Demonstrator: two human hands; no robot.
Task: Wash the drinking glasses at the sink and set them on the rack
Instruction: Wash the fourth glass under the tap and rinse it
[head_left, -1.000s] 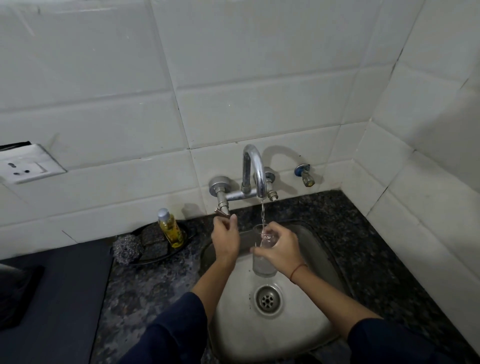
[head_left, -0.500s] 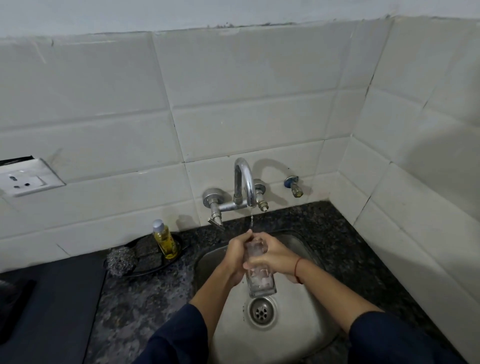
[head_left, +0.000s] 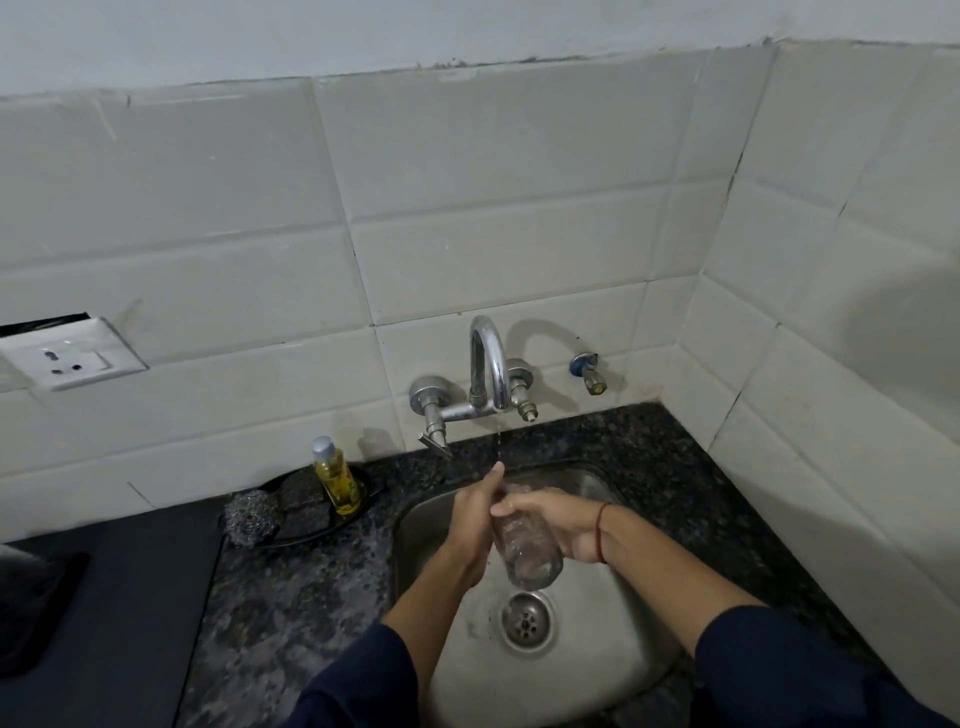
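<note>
Head view, right fingers (head_left: 519, 503) wrapping glass (head_left: 531, 553), left fingers (head_left: 490, 482) straight alongside

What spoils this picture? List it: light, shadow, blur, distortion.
Head view: dim, even light; the tap throws a curved shadow on the tiles to its right; the wide-angle lens bows the tile lines; the glass looks slightly soft.

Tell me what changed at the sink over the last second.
The left hand moved from the tap lever to the glass and now presses against it; the right hand still grips it. The glass, upright under the stream before, now looks tilted, base toward the camera above the drain. The soap bottle and steel scrubber stayed put.
</note>
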